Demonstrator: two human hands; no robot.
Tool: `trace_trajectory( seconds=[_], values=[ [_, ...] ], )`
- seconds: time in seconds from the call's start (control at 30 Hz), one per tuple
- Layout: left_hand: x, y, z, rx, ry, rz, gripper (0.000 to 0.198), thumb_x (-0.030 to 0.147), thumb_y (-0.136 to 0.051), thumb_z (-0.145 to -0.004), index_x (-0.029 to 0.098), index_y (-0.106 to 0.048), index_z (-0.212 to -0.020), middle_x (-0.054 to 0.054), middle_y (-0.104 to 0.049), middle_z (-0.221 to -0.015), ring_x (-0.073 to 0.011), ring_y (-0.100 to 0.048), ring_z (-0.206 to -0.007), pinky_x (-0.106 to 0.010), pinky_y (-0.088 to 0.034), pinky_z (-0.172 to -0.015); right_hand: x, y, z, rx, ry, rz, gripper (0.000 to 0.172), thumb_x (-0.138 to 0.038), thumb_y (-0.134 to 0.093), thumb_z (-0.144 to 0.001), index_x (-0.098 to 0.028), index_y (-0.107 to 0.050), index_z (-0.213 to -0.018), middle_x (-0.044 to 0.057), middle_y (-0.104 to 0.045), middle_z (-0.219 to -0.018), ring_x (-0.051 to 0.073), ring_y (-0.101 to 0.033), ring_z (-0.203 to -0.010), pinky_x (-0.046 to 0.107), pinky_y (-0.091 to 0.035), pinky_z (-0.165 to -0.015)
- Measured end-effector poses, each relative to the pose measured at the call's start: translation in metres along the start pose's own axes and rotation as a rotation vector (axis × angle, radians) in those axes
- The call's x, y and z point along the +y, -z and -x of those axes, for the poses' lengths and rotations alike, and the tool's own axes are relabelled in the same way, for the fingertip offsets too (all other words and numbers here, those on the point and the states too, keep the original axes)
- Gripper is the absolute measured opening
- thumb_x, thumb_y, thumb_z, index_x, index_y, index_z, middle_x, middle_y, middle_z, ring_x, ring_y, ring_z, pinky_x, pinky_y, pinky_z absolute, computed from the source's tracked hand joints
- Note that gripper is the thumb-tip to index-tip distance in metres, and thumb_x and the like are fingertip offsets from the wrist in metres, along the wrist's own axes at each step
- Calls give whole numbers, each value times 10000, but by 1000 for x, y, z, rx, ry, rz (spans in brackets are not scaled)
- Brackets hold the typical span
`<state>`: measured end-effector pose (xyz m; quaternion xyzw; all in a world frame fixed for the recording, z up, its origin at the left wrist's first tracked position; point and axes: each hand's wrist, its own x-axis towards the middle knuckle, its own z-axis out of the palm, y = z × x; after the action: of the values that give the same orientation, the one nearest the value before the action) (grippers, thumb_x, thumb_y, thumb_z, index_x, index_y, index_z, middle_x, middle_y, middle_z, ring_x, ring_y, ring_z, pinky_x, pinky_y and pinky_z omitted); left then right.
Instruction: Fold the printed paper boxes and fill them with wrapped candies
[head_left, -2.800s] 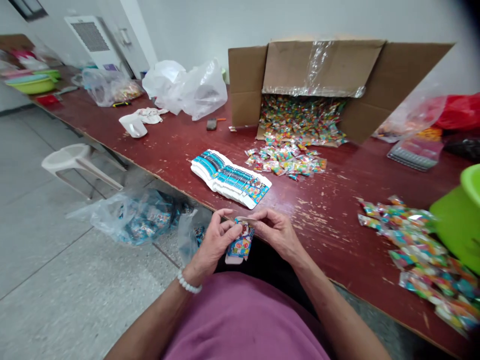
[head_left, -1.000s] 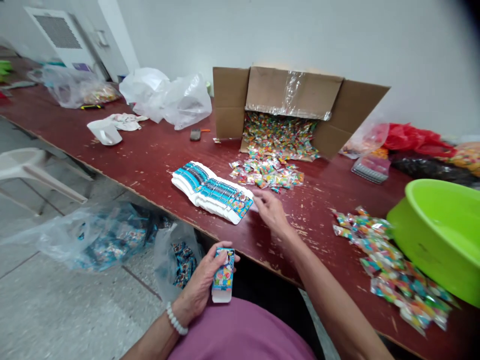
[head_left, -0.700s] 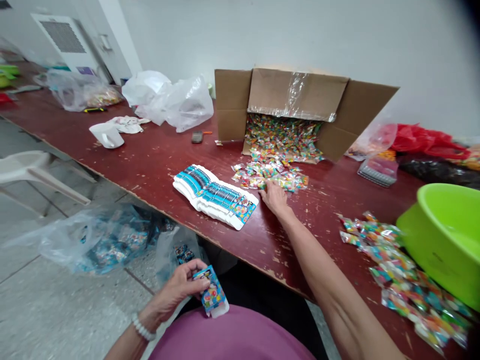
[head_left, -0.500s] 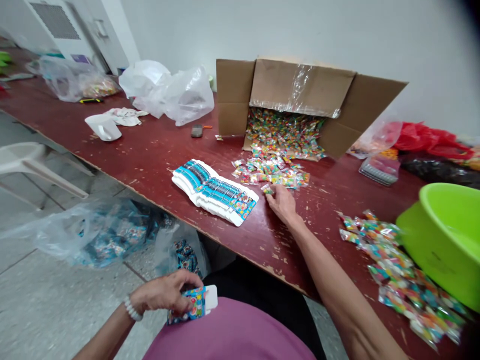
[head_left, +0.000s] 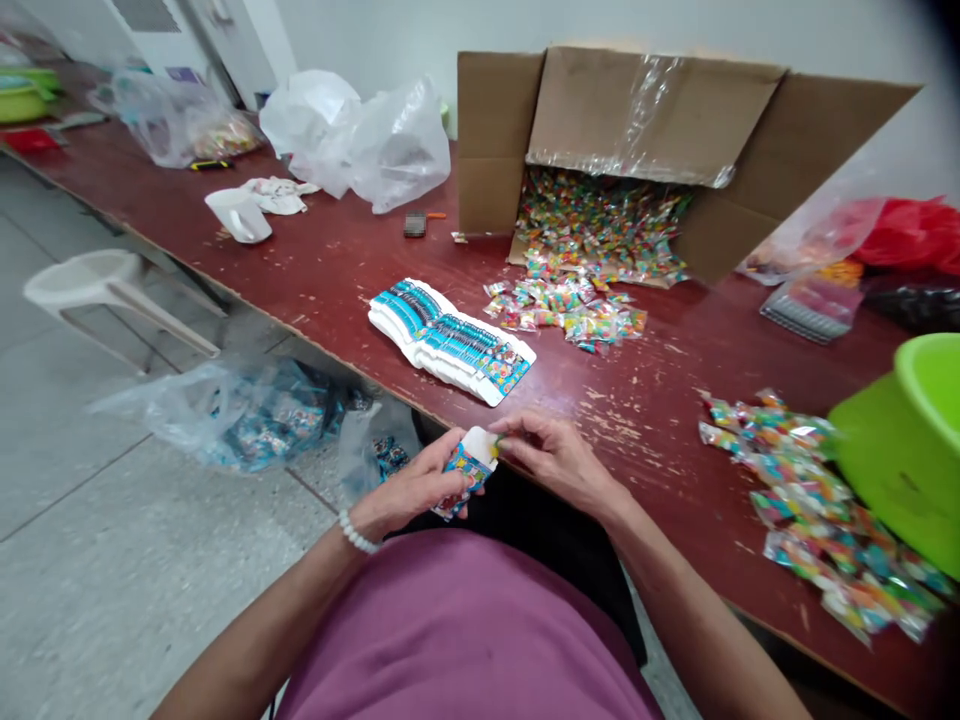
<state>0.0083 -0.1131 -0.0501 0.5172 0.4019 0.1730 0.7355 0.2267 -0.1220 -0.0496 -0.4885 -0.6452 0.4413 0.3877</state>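
Note:
My left hand (head_left: 420, 485) grips a small blue printed carton (head_left: 466, 470) with its white flap up, held in front of my body near the table edge. My right hand (head_left: 551, 455) pinches a small wrapped candy (head_left: 495, 447) at the carton's open end; fingers partly cover the candy. On the table just beyond lies a fanned row of flat blue cartons (head_left: 454, 345). Behind it, a loose pile of wrapped candies (head_left: 570, 310) spreads from a cardboard box (head_left: 652, 115) tipped on its side and full of candies.
A green tub (head_left: 892, 450) stands at the right beside candy packets (head_left: 817, 500). Clear plastic bags (head_left: 397, 150), a white cup (head_left: 238, 215) and a small dark object (head_left: 415, 224) lie farther left. A white stool (head_left: 97, 275) and bags of blue packets (head_left: 277, 415) are on the floor.
My right hand has taken a candy from the pile's near edge and come back to the carton. My left hand has raised the carton from my lap toward the table edge.

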Motion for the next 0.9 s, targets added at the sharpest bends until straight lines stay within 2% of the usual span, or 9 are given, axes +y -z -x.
trace_trajectory(
  seconds=[0.1, 0.17, 0.27, 0.4, 0.53, 0.63, 0.7, 0.8, 0.9],
  values=[
    [0, -4, 3, -14, 9, 7, 399, 193, -575, -746, 193, -533, -1143, -13, -655, -854, -93, -582, -590, -177, -404, -507, -2, -1, 4, -21, 53, 79, 193, -192, -653, -846, -218, -735, -1019, 26, -698, -899, 166, -630, -799, 319, -498, -778],
    [0, -4, 5, -23, 1, 25, 420, 207, -578, -762, 198, -525, -1178, -16, -660, -863, -95, -584, -586, -178, -400, -500, -4, 1, 6, -80, 37, -24, 286, -200, -649, -857, -226, -680, -1139, 17, -683, -910, 153, -619, -785, 304, -508, -748],
    [0, -5, 6, -30, -15, 35, 431, 217, -584, -777, 202, -528, -1204, -22, -665, -871, -98, -578, -584, -181, -403, -495, -6, 2, 10, -125, 11, -263, 449, -235, -664, -859, -249, -558, -1294, 33, -660, -1060, 147, -638, -855, 304, -535, -776],
    [0, -6, 8, -24, -7, 55, 405, 185, -592, -751, 203, -555, -1154, -20, -666, -843, -100, -577, -576, -181, -397, -489, -2, 0, 10, -55, -49, -347, 431, -283, -709, -841, -237, -568, -1245, 36, -653, -1045, 145, -645, -869, 316, -543, -816],
    [-3, -8, 7, -17, 17, 116, 421, 238, -636, -766, 205, -552, -1178, -26, -673, -839, -120, -603, -567, -205, -438, -497, 1, -6, 11, 18, -46, -291, 396, -278, -695, -844, -226, -568, -1215, 25, -683, -963, 155, -662, -858, 317, -537, -806],
    [-7, -11, 4, 12, 29, 230, 415, 353, -650, -802, 204, -575, -1181, -35, -678, -834, -152, -626, -610, -236, -495, -515, -6, -12, 13, -37, 28, -83, 367, -232, -627, -887, -244, -559, -1248, 23, -726, -944, 156, -666, -799, 306, -517, -749],
    [-9, -14, 2, 89, 21, 315, 418, 486, -599, -858, 190, -613, -1153, -53, -681, -835, -171, -639, -647, -245, -514, -512, -10, -16, 15, -83, 53, 5, 310, -235, -599, -913, -253, -589, -1223, 26, -744, -942, 166, -671, -796, 309, -509, -742],
    [-11, -18, -1, 189, 26, 379, 523, 620, -532, -880, 150, -657, -1073, -72, -681, -771, -164, -622, -565, -245, -495, -459, -9, -20, 15, 61, -11, -88, 264, -296, -641, -897, -244, -616, -1154, 33, -732, -961, 168, -663, -801, 300, -514, -726],
    [-13, -22, -1, 203, -19, 394, 498, 563, -634, -839, 159, -649, -1130, -56, -684, -783, -169, -636, -582, -240, -499, -445, -4, -24, 14, 140, -142, -281, 381, -355, -762, -789, -226, -620, -1117, 27, -704, -956, 146, -626, -750, 278, -517, -686]
  ],
)
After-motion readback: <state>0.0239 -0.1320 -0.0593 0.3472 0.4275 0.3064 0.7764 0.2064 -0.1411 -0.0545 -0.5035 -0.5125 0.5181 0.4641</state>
